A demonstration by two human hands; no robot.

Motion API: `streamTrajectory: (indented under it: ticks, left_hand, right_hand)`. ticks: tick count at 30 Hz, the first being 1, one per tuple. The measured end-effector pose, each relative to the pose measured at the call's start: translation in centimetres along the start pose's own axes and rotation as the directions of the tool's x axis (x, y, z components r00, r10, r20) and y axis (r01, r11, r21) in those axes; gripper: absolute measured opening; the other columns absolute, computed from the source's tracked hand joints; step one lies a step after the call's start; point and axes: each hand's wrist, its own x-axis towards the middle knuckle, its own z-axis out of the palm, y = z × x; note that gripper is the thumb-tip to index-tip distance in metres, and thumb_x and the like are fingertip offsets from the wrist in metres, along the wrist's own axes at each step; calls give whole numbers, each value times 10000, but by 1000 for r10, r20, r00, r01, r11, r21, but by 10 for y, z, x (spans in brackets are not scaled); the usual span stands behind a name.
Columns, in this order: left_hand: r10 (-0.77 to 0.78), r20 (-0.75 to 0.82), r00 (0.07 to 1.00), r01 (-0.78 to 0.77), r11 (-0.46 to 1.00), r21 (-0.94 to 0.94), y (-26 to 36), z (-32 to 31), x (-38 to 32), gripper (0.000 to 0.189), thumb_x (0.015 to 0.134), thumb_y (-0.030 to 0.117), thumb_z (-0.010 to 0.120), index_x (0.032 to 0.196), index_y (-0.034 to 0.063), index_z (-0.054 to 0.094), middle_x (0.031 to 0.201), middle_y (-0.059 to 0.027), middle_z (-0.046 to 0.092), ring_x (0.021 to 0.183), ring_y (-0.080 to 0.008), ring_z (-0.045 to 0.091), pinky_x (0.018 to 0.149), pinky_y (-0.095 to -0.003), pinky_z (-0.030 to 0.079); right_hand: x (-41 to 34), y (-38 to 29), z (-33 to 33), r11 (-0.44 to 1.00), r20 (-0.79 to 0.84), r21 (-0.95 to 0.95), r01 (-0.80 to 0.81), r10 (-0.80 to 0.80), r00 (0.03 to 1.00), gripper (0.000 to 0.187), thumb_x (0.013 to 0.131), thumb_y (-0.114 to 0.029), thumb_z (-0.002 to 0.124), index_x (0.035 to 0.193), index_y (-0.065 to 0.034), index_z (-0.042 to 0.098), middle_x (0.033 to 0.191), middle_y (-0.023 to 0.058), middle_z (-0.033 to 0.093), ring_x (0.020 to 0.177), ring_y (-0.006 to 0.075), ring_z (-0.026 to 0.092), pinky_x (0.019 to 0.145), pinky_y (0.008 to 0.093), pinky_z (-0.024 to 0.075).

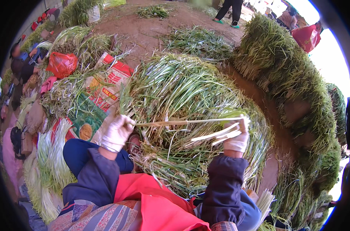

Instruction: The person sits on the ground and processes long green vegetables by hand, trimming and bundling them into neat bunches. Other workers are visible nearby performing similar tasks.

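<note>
My left hand (117,133) wears a thin whitish glove. Its fingers pinch the end of a withered brown outer leaf (160,123) that stretches to the right. The leaf runs into a pale stalk (211,120), whose other end my right hand (238,135) grips. Also in the gloved right hand are several peeled white stems (218,134), their cut-looking ends pointing left. Below both hands spreads a large heap of leafy green stalks (178,83) with white lower parts, resembling green garlic. Loose leaf scraps (175,170) lie close to my lap.
Printed sacks (107,89) lie at left, near a red plastic bag (62,65). Cleaned white stalks (52,156) are laid beside my left knee. A high wall of stacked greens (287,69) curves along the right. One person sits at far left; another person's legs (229,13) stand at the back.
</note>
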Motion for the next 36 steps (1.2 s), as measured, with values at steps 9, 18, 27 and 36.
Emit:
streamTrajectory:
  ticks: [9,18,27,36]
  left_hand:
    - [-582,-166,796,198,-8,980,3,-21,-2,170,849,215,586,865,71,675,764,-55,650,772,-140,623,700,-236,503]
    - [-165,7,986,-68,-367,928,-122,-20,158,281,810,364,528,843,135,687,799,-71,669,727,-256,626,685,-362,481]
    - [-210,-216,953,131,-358,925,-159,-22,184,213,774,238,613,886,66,672,846,-126,664,842,-275,639,748,-314,505]
    - [-516,-147,844,341,304,889,-101,33,44,292,769,161,707,981,-26,634,758,-47,654,618,-88,602,541,-233,479]
  right_hand:
    - [36,-131,18,950,458,312,17,-166,873,208,845,-118,597,1019,-39,515,865,51,560,619,84,475,520,227,412]
    - [-1,3,-47,978,60,87,-189,184,981,143,814,-140,623,920,-62,568,932,99,606,592,106,518,506,214,459]
    - [-13,29,-48,925,145,143,-353,333,932,262,844,-159,558,1063,-35,485,770,33,502,571,97,408,542,241,360]
    - [-40,105,-38,818,28,-207,-536,553,833,210,809,-187,598,915,-6,587,692,14,557,494,90,453,444,202,375]
